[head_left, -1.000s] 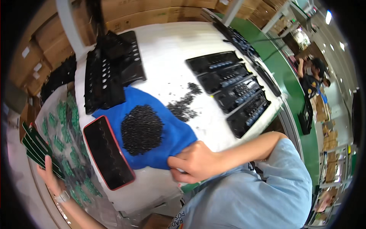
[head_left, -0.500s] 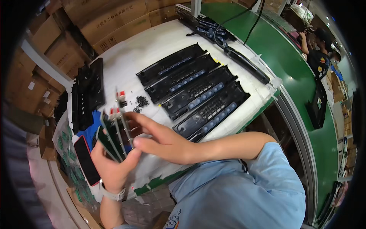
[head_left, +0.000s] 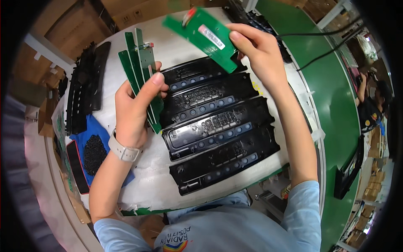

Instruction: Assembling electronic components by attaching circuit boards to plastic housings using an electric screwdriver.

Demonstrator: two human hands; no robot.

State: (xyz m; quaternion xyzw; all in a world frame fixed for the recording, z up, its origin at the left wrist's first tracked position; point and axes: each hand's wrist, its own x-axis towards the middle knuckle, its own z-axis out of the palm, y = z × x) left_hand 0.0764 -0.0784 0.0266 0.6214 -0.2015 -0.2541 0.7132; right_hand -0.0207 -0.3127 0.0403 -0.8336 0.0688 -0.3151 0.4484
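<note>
My left hand point(head_left: 136, 103) is closed round several green circuit boards point(head_left: 145, 63), held upright in a fanned stack over the left part of the table. In my right hand point(head_left: 258, 48) a single green circuit board point(head_left: 210, 40) is pinched by one end. It carries a white label and a red-and-white connector, and its far end is blurred. Below both hands lie several long black plastic panels point(head_left: 218, 126) in a row, inner side up, each with round grey-blue buttons along it. The single board hangs above the farthest panel.
A blue cloth or bag point(head_left: 90, 122) at the left bears a heap of small black screws point(head_left: 95, 155), beside a dark phone-like slab with a red edge point(head_left: 77, 166). More black panels point(head_left: 88, 84) stand behind. Black cables point(head_left: 327, 35) cross at the right, over a green surface point(head_left: 336, 109).
My hands have drawn apart. The right one now holds one board away from the stack, up and to the right; the left keeps the others. The view has shifted too.
</note>
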